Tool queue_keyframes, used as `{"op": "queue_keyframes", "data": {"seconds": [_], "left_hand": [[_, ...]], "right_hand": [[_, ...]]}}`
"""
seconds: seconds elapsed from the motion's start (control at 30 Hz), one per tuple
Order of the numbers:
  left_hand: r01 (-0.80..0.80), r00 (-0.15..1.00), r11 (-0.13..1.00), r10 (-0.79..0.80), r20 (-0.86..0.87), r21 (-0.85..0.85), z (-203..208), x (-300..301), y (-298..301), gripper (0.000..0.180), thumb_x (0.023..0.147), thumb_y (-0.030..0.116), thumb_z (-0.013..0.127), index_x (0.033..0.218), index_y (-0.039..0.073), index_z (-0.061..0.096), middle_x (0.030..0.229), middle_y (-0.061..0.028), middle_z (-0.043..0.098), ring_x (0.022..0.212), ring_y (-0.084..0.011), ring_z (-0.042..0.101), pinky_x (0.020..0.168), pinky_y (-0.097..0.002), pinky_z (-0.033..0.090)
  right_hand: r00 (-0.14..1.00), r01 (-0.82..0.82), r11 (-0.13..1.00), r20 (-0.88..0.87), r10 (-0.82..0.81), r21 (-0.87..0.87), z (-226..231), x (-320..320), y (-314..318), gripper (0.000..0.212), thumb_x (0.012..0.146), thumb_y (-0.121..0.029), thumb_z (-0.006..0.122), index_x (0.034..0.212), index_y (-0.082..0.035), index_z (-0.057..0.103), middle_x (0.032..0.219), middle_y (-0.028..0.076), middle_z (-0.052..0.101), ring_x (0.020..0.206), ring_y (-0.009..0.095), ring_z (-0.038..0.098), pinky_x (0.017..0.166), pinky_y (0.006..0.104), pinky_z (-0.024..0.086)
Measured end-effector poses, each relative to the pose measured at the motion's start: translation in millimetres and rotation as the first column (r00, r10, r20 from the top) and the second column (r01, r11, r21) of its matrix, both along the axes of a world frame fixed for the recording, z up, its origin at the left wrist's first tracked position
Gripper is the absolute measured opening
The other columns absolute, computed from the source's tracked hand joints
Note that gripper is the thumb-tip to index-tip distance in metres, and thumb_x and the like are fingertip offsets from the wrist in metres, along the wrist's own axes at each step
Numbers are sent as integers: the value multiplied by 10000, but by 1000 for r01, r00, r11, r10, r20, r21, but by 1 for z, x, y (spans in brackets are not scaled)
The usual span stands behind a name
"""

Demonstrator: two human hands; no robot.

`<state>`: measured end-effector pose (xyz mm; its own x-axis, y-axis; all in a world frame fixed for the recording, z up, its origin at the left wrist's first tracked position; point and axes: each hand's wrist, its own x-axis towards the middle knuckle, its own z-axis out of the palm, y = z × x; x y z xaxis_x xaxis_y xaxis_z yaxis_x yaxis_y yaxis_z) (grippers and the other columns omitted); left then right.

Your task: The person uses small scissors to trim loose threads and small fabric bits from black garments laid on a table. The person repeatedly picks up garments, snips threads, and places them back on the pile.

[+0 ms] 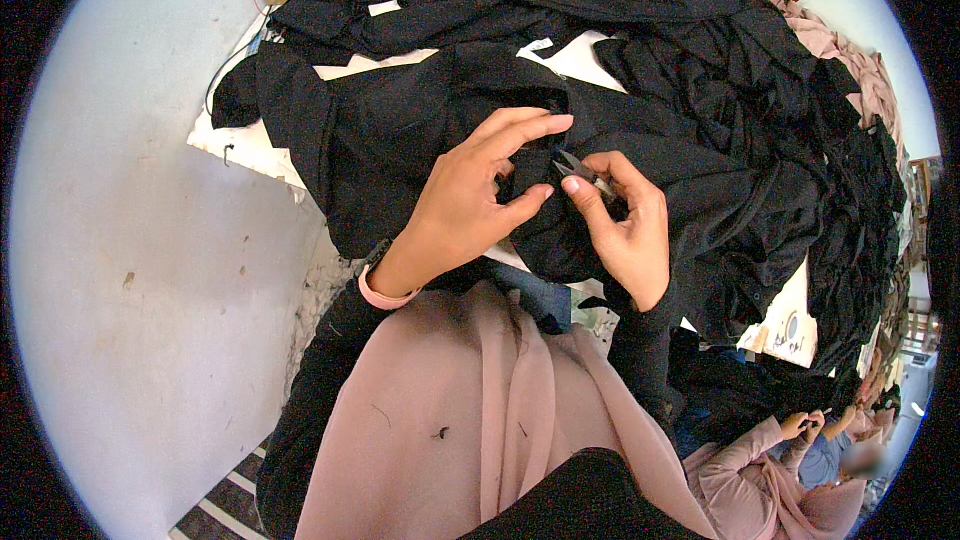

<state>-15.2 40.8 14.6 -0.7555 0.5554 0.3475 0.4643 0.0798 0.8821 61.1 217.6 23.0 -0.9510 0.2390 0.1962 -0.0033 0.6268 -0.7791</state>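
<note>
Black cloth garments (400, 120) lie spread and bunched on a white table in front of me. My left hand (465, 185) rests over the black cloth, thumb and index finger stretched apart with dark fabric between them. Its other fingers curl under and are partly hidden. In my right hand (630, 225) is a small pair of thread snips (572, 164), gripped between thumb and fingers. The blades point up and left toward the cloth beside my left fingertips. Whether they touch the fabric I cannot tell.
More black garments heap up at the far side and right. White table edges (245, 155) show at the left. A pale wall (130, 240) stands on my left. At the lower right sits another person (750, 475) in pink, hands raised. Pink cloth (835, 50) lies at the far right.
</note>
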Motion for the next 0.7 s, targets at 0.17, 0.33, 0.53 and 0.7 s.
{"op": "queue_keyframes", "data": {"seconds": [0.17,0.33,0.53,0.7], "left_hand": [[5,1000,999,-6,-27,-49,1,2,-1,615,786,20,737,1361,177,588,1340,-11,532,771,-63,525,639,-199,444],[28,995,998,-34,-98,-64,0,0,0,622,792,46,744,1376,181,575,1337,-36,539,817,-87,548,640,-213,453],[50,997,994,-55,-48,-99,3,-1,-2,661,770,49,751,1390,185,565,1349,-50,542,826,-95,534,632,-228,456],[60,993,991,-71,-92,-118,2,-1,-1,671,765,46,744,1395,187,560,1347,-54,542,885,-107,559,640,-221,461]], "right_hand": [[999,37,998,-21,-36,47,5,1,-5,240,875,-285,720,878,-49,673,769,143,680,673,288,682,595,359,502],[984,80,976,-173,-46,200,7,-2,-12,227,865,-274,727,842,-54,678,770,130,687,649,287,682,568,363,510],[978,96,956,-206,-38,277,12,1,-15,204,853,-243,739,833,-47,685,744,124,677,608,272,671,548,348,499],[992,13,965,-126,20,262,15,1,-12,252,855,-308,729,826,-61,688,724,111,675,575,267,666,530,361,505]]}}
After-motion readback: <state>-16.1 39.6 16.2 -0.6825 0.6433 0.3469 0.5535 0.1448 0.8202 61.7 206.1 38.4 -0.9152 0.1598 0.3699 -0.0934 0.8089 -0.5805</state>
